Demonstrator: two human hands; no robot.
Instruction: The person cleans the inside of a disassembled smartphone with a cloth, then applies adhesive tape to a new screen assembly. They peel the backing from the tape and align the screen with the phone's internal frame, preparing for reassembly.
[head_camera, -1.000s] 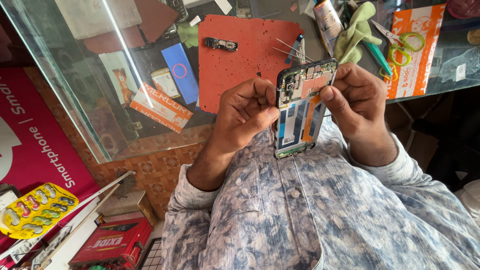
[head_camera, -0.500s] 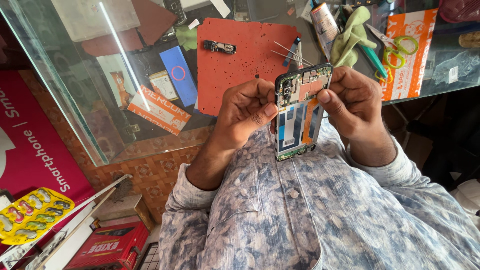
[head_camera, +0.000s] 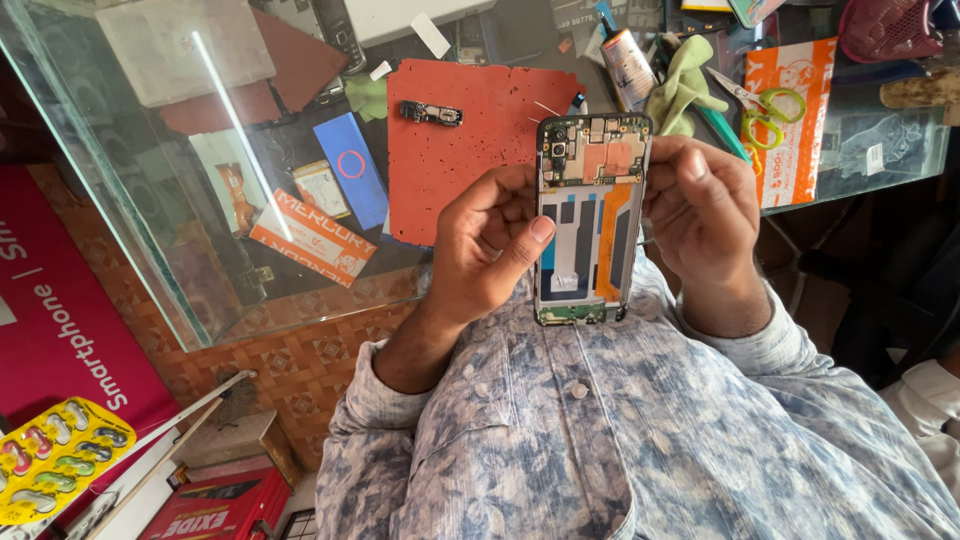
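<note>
- Frame centre: left hand (head_camera: 490, 250) clamps the opened phone (head_camera: 588, 215) upright, thumb across its edge.
- Right hand (head_camera: 705, 210) pinches the opposite edge, above the glass table (head_camera: 150, 200).

Opened phone (head_camera: 588, 215) upright between left hand (head_camera: 490, 245) and right hand (head_camera: 705, 200), above red mat (head_camera: 460, 130).

A phone repair shop counter, this one. Beyond the left hand (head_camera: 490, 250) lies a pitted red rubber work mat (head_camera: 460, 150) on a glass-topped display counter (head_camera: 130, 210), a small black phone part (head_camera: 432, 113) resting on it. Past the right hand (head_camera: 700, 215), yellow-handled scissors (head_camera: 765, 110) and a glue tube (head_camera: 630, 68). Between both hands, an opened smartphone with bare circuit board (head_camera: 590, 220). Boxed goods show under the glass.
</note>
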